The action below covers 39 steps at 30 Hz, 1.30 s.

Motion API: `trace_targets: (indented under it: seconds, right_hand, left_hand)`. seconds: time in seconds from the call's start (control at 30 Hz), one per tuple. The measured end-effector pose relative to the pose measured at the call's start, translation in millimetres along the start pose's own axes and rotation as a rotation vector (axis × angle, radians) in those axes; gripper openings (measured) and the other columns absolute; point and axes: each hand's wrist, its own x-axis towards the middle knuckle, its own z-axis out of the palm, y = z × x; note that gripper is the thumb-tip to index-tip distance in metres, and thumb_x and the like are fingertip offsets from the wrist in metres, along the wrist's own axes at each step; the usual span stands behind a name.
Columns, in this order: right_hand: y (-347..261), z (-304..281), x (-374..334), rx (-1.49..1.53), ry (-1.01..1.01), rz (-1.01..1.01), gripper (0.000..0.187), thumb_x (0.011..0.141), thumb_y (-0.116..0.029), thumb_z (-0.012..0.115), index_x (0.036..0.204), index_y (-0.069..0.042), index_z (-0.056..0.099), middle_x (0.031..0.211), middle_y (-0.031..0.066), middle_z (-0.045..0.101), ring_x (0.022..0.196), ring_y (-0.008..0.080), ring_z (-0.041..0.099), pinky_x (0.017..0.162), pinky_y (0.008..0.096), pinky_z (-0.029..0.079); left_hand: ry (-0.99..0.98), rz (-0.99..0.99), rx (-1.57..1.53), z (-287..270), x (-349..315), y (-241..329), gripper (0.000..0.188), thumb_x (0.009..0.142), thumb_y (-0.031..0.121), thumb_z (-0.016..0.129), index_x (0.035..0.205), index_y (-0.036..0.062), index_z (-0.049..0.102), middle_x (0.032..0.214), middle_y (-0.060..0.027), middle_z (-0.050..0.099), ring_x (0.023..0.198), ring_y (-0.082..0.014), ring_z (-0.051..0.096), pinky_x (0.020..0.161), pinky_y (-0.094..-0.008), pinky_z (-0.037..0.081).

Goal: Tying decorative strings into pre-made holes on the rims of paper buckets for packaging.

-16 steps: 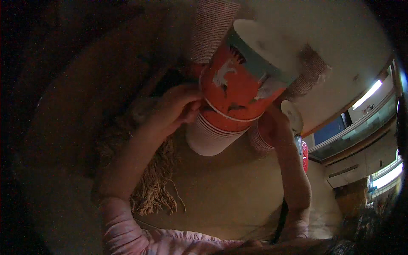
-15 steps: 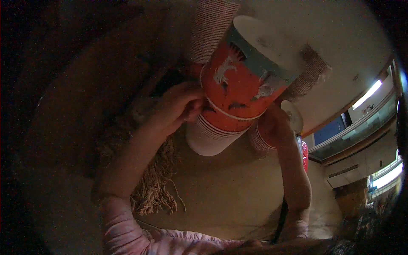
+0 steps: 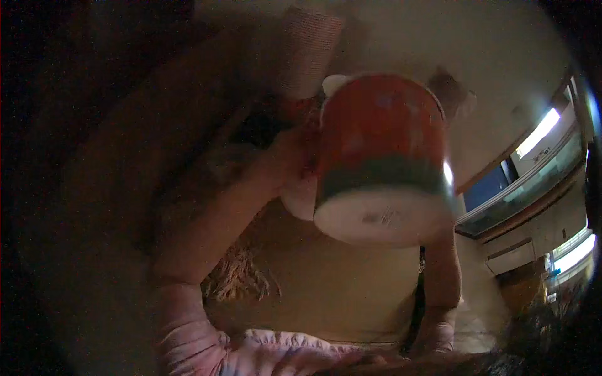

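Observation:
A large red and dark green paper bucket (image 3: 382, 135) is tipped in front of me, its pale round base turned toward me. My right forearm (image 3: 442, 269) runs up behind this bucket and appears to support it; the hand itself is hidden. To its left my left hand (image 3: 296, 153) is blurred, beside a stack of paper buckets (image 3: 300, 199). Only a white lower part of that stack and a white bit past the tipped bucket's upper left edge show. Whether the left fingers grip the stack cannot be seen.
A tall ribbed stack of cups (image 3: 311, 47) stands beyond my left hand, and another blurred stack (image 3: 448, 91) stands at the far right. Tan fringe (image 3: 241, 272) hangs near my left forearm. Lit windows (image 3: 539, 133) and cabinets are at the right.
The red and green bucket has turned over, from its base facing away to its base facing me. It now covers my right hand. My left hand stays in nearly the same place.

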Motion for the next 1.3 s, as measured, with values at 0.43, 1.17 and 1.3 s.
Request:
trace_targets:
  seconds: [0.43,1.17,1.3]
  right_hand:
    - [125,-11,-137,-0.99,0.131,-0.255,0.009,0.076,0.008,0.051,0.074,-0.001,0.053,0.075,0.0061,0.051,0.069,0.0149,0.051,0.06,0.0251,0.041]
    - [221,69,-262,-0.265,0.466,0.133,0.012,0.085,-0.007,0.058,0.093,0.002,0.058,0.082,0.0032,0.057,0.072,0.0099,0.055,0.064,0.0222,0.045]
    - [222,76,-258,-0.186,0.423,0.228,0.014,0.084,-0.005,0.059,0.097,0.001,0.061,0.087,0.0032,0.062,0.08,0.0084,0.056,0.071,0.0215,0.045]
  left_hand:
    - [0.164,0.12,0.656,-17,-121,-172,0.02,0.08,0.015,0.063,0.096,0.0042,0.057,0.087,-0.0079,0.06,0.079,-0.0181,0.058,0.071,-0.0291,0.046]
    - [-0.118,-0.034,0.413,79,-213,-225,0.008,0.087,0.009,0.049,0.084,0.0023,0.053,0.076,-0.0119,0.058,0.065,-0.0245,0.056,0.058,-0.0325,0.044]
    - [0.004,0.028,0.343,108,-216,-196,0.005,0.085,0.005,0.052,0.09,0.0024,0.052,0.078,-0.0056,0.057,0.07,-0.0142,0.054,0.065,-0.0266,0.045]
